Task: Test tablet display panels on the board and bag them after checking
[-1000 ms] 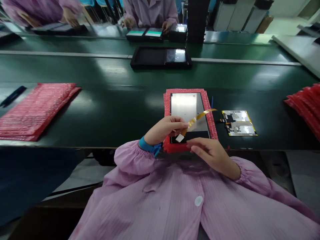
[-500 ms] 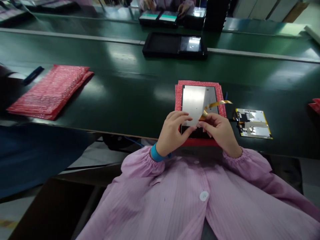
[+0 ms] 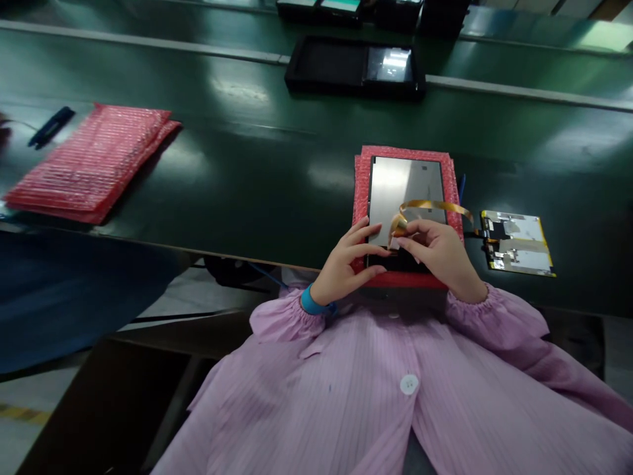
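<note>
A display panel (image 3: 388,181) with a silvery back and dark lower border lies on red bubble wrap (image 3: 362,177) in front of me. My right hand (image 3: 438,254) pinches the end of a gold flex cable (image 3: 435,204) just over the panel's lower part. From there the cable arcs to the right towards a circuit board with silvery battery-like blocks (image 3: 519,243). My left hand (image 3: 349,260), a blue band on its wrist, rests with fingers spread at the panel's lower left edge, its fingertips close to the pinched end.
Red bubble-wrap sheets (image 3: 93,161) are stacked at the left, beside a dark blue tool (image 3: 52,126). A black tray (image 3: 324,63) holding a glossy screen (image 3: 389,64) stands at the back. Right of the panel lies a thin blue object (image 3: 461,188).
My left fingers have spread and lowered to the panel edge, away from the right fingertips. The right hand keeps its pinch, and the cable now arcs right to the board. The view has tilted down.
</note>
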`<action>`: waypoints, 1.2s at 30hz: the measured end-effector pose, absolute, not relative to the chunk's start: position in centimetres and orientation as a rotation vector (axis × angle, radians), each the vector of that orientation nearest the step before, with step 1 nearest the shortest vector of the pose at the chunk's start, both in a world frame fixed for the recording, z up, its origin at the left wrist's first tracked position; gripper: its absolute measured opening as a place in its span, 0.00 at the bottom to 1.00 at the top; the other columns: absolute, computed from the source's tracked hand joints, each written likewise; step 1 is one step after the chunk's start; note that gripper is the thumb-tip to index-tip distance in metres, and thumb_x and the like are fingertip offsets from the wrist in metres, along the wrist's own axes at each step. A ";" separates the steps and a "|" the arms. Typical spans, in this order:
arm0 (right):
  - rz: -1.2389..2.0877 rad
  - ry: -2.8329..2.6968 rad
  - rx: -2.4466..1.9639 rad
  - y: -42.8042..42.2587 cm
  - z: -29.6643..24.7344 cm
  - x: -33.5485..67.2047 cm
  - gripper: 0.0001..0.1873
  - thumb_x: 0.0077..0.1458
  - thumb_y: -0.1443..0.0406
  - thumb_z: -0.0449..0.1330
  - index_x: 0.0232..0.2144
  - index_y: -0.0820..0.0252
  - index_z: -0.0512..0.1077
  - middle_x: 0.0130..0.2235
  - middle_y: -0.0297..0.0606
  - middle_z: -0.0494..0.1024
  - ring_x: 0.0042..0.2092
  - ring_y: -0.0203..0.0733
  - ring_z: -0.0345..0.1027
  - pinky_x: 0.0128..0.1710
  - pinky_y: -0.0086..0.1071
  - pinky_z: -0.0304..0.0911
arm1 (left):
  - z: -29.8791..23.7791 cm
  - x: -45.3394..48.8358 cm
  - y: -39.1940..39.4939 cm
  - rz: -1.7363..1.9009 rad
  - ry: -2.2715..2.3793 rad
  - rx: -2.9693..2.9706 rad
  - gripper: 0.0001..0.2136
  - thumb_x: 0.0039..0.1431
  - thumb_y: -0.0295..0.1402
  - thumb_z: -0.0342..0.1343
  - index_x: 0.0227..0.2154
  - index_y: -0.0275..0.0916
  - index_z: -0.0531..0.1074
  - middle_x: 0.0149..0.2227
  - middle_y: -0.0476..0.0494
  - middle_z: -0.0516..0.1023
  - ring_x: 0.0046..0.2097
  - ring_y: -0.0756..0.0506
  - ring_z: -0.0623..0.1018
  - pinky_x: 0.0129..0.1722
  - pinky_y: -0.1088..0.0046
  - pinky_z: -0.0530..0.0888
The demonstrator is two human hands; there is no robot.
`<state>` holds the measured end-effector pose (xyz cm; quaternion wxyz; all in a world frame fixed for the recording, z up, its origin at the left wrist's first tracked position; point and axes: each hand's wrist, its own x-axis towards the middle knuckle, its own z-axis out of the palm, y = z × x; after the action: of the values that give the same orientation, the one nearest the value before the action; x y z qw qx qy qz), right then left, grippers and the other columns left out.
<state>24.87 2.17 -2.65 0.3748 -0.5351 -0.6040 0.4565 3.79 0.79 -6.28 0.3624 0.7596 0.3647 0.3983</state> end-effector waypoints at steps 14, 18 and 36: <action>1.241 -1.521 -1.394 2.0 -2.4 24.7 0.15 0.48 0.55 0.66 0.32 0.61 0.73 0.23 0.34 0.74 0.18 0.32 0.57 0.16 0.26 0.54 | -6.4 3.6 0.6 1.048 0.919 1.984 0.06 0.59 0.34 0.63 0.38 0.40 0.81 0.62 0.40 0.70 0.69 0.38 0.59 0.68 0.50 0.59; 1.252 -1.531 -1.406 2.0 -2.3 24.6 0.16 0.48 0.55 0.66 0.33 0.61 0.74 0.24 0.35 0.75 0.18 0.32 0.57 0.16 0.27 0.54 | -6.4 3.5 0.6 1.041 0.922 1.989 0.06 0.59 0.35 0.63 0.38 0.40 0.81 0.62 0.39 0.70 0.69 0.37 0.59 0.68 0.49 0.59; 1.095 -1.714 -1.328 1.9 -3.2 24.7 0.13 0.55 0.56 0.63 0.28 0.60 0.70 0.28 0.35 0.76 0.28 0.38 0.69 0.28 0.29 0.60 | -8.0 3.8 0.1 1.273 0.927 2.554 0.10 0.64 0.31 0.57 0.46 0.41 0.78 0.57 0.39 0.76 0.66 0.40 0.66 0.64 0.55 0.66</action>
<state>24.66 1.93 -3.18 0.3486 -0.5125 -0.6614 0.4224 3.79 0.12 -7.98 0.0705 0.8492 0.3080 0.4232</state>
